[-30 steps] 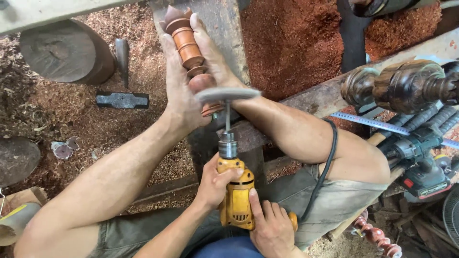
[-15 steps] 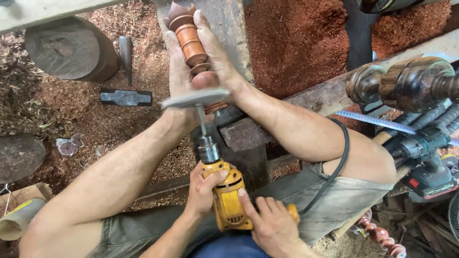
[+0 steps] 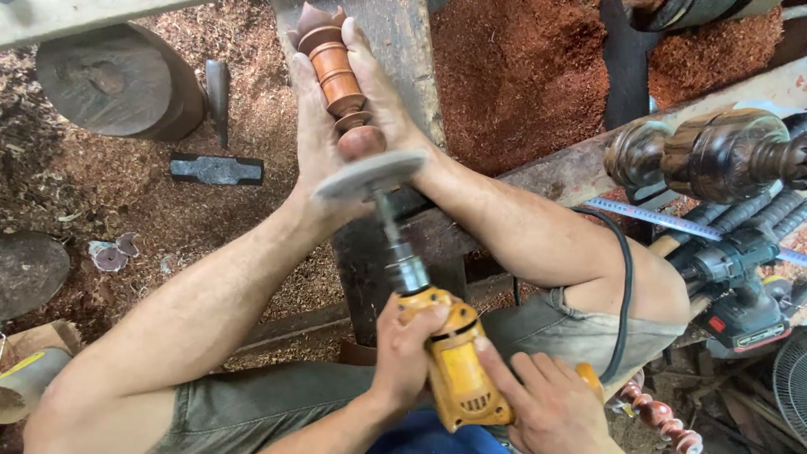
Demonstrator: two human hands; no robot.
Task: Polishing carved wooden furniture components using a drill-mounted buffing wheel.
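Change noted: over the last second the disc (image 3: 370,174) swung left off the spindle (image 3: 336,76) and has come back under its lowest bulb, the drill (image 3: 458,370) now leaning more to the left. Judged to be a sweeping pass around that bulb, not a fixed hold. The disc is blurred, so likely spinning.

Spindle: reddish turned wood, upright against a grey post (image 3: 403,50), clamped between the person's two bare feet, the left foot (image 3: 315,151) and the right foot (image 3: 382,101). Its lowest bulb touches the disc face.

Hands: left hand (image 3: 403,349) wrapped closed round the front of the yellow drill body. Right hand (image 3: 551,408) closed on the rear grip, forefinger laid along the side.

Containers: none proper in view – only a pale tube (image 3: 29,382) at the lower left edge, contents not visible.

Surroundings: hammer head (image 3: 216,169) on the sawdust, well apart; dark turned piece (image 3: 714,155) and cordless tool (image 3: 740,286) to the right – neither touched
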